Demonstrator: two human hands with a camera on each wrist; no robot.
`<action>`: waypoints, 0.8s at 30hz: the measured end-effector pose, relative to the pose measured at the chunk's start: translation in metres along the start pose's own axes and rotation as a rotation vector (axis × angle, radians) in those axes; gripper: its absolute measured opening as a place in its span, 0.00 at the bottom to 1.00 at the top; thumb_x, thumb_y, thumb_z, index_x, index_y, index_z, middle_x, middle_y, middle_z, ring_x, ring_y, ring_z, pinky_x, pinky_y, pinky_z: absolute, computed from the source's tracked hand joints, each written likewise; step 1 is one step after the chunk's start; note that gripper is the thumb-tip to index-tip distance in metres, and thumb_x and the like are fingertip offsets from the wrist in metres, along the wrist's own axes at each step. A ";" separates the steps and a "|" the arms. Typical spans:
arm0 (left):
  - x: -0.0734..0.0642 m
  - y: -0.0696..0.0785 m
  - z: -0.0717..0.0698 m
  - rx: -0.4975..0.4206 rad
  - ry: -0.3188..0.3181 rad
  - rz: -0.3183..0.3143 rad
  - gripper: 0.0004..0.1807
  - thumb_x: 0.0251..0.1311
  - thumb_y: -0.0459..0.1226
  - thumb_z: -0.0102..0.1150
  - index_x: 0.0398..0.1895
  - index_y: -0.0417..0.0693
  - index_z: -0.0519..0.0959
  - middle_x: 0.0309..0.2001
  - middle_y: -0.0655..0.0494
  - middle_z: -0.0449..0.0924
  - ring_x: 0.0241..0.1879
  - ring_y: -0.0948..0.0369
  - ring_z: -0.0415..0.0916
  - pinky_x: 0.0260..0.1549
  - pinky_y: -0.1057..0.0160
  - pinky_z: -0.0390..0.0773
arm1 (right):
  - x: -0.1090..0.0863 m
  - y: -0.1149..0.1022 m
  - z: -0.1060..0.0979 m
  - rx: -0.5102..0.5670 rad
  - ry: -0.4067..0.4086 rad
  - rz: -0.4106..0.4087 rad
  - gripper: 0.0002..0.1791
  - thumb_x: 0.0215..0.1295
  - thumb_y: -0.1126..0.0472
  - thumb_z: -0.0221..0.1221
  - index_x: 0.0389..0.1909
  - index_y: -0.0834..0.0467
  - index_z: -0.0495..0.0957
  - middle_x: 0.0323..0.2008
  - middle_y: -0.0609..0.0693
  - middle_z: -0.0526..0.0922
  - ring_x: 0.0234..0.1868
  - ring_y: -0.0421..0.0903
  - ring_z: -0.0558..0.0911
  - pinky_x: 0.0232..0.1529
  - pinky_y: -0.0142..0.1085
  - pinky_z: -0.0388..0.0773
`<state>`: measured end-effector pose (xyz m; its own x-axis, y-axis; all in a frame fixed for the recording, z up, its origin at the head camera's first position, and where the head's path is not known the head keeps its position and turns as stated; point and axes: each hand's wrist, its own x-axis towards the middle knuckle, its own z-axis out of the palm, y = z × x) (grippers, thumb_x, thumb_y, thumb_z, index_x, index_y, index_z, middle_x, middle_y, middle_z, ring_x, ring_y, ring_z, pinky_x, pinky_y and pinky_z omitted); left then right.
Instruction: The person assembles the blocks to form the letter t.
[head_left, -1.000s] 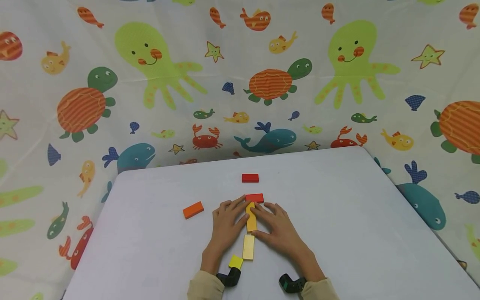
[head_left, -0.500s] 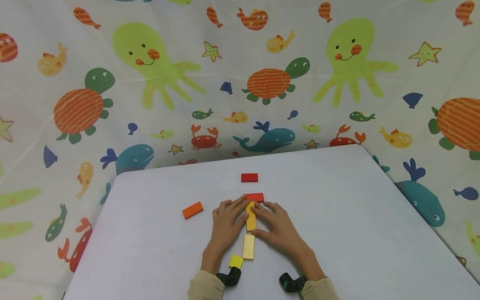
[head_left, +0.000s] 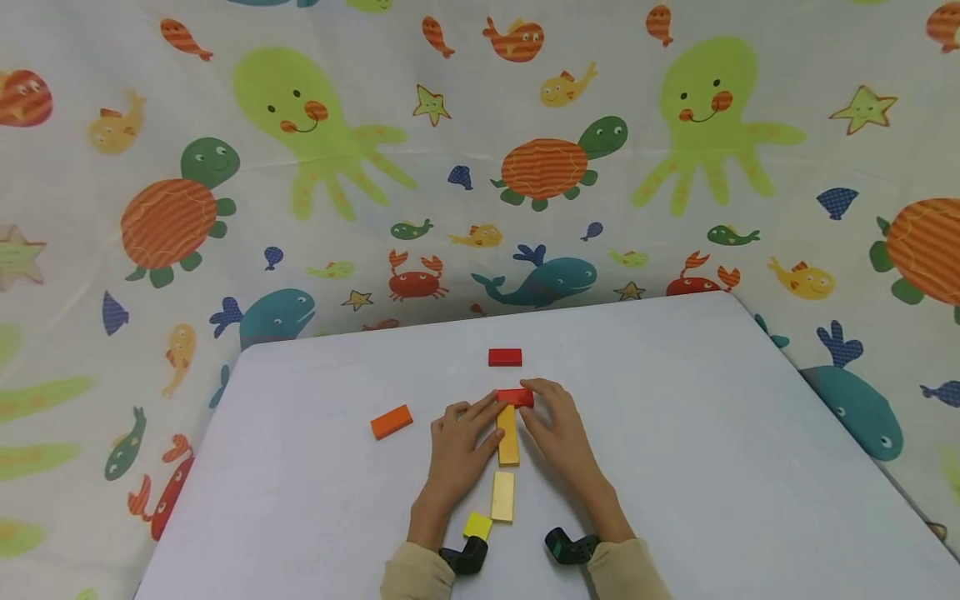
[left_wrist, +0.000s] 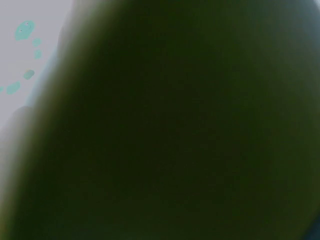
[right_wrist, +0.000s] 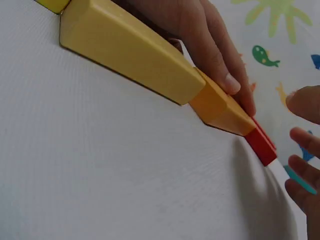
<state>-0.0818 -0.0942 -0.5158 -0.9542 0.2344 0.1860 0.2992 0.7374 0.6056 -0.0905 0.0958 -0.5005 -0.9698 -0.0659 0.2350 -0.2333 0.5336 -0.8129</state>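
Observation:
Wooden blocks run in a line toward the far side: a yellow block [head_left: 477, 526], a pale yellow block [head_left: 503, 497], an orange-yellow block [head_left: 507, 437] and a red block [head_left: 515, 397] lying crosswise at its far end. My left hand [head_left: 459, 446] lies along the left side of the orange-yellow block, thumb against its edge and fingertips at the red block's left end. Around the red block's right end, my right hand [head_left: 561, 429] has its fingers spread. The right wrist view shows these fingers [right_wrist: 305, 155] apart from the red block. A dark blur fills most of the left wrist view.
Another red block [head_left: 505, 357] lies farther back on the white table [head_left: 712, 450]. To the left sits an orange block [head_left: 392, 422]. Behind the table hangs a cloth [head_left: 465, 108] printed with sea animals.
My right hand has left the orange-yellow block's right side and moved up to the red block's right end. The left hand keeps its place by the blocks.

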 end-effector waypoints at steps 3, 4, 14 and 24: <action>0.000 0.001 0.003 0.011 -0.012 0.011 0.27 0.74 0.51 0.58 0.74 0.68 0.73 0.78 0.68 0.67 0.69 0.50 0.65 0.62 0.42 0.62 | -0.001 0.004 0.001 0.008 -0.011 0.006 0.25 0.70 0.64 0.65 0.67 0.53 0.78 0.67 0.54 0.78 0.71 0.57 0.73 0.72 0.59 0.71; 0.000 0.001 0.003 0.018 -0.014 0.012 0.27 0.74 0.52 0.57 0.74 0.68 0.73 0.78 0.68 0.67 0.69 0.50 0.65 0.63 0.42 0.62 | -0.001 0.005 0.002 0.007 -0.015 0.002 0.25 0.70 0.65 0.66 0.67 0.54 0.78 0.67 0.55 0.78 0.71 0.58 0.73 0.72 0.60 0.71; -0.002 -0.003 0.000 0.036 -0.007 0.005 0.28 0.73 0.51 0.59 0.75 0.70 0.72 0.78 0.68 0.67 0.69 0.50 0.65 0.62 0.42 0.63 | -0.004 0.009 0.012 -0.086 -0.069 -0.064 0.24 0.67 0.63 0.69 0.64 0.54 0.80 0.68 0.54 0.78 0.72 0.59 0.71 0.72 0.61 0.70; -0.001 -0.001 -0.003 -0.013 0.012 0.005 0.27 0.73 0.50 0.60 0.73 0.65 0.74 0.77 0.68 0.69 0.68 0.48 0.66 0.62 0.42 0.62 | -0.003 0.010 0.013 -0.165 -0.083 -0.120 0.28 0.68 0.59 0.69 0.68 0.56 0.77 0.71 0.55 0.75 0.74 0.59 0.69 0.73 0.63 0.66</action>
<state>-0.0813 -0.0972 -0.5141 -0.9527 0.2303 0.1983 0.3038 0.7282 0.6144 -0.0910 0.0902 -0.5157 -0.9397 -0.2029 0.2752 -0.3395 0.6478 -0.6820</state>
